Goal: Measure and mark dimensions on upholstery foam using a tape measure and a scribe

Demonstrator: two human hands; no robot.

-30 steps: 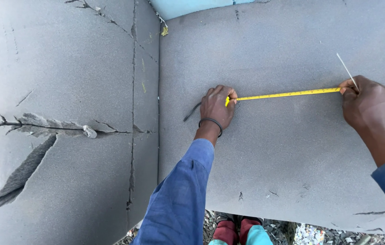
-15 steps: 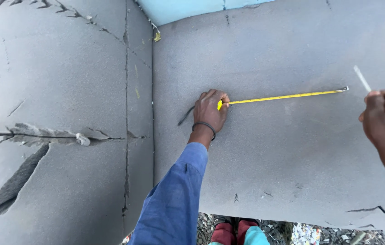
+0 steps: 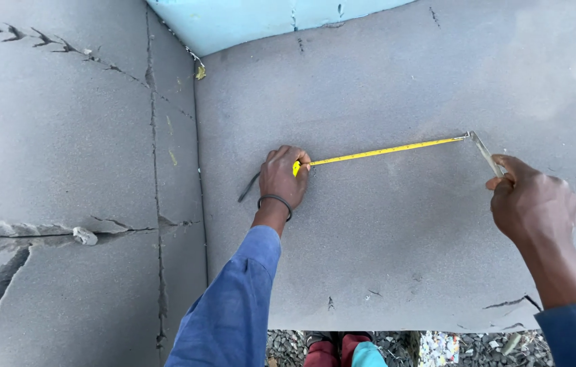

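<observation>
While the left hand (image 3: 284,175) is closed over the tape case, a yellow tape (image 3: 379,151) runs flat across the grey foam sheet (image 3: 396,224), from the case out to its hook end. Head view, the only one. Fist pressed down on the foam, fingers curled tight round the case so only a bit of yellow shows at the thumb; it looks pinned there to anchor that end. A dark band sits on the wrist, blue sleeve behind it.

Right hand (image 3: 529,204) sits beyond the tape's far end, fingers pinched shut on a thin pale stick (image 3: 485,153), marker or blade, can't tell which. Its tip touches the foam right at the tape's hook, held angled like a pen, probably so the point lands exactly at the tape's end.

Relative to the tape: a short dark slit in the foam lies just past the left hand, on the side away from the tape. A second grey foam slab (image 3: 63,170), torn and cracked, lies well beyond that same end, butted against the sheet along a seam. Pale blue foam (image 3: 247,20) shows above the tape, at the sheet's top edge. Below the tape, past the sheet's near edge, gravel and the person's shoes (image 3: 342,348) show.
</observation>
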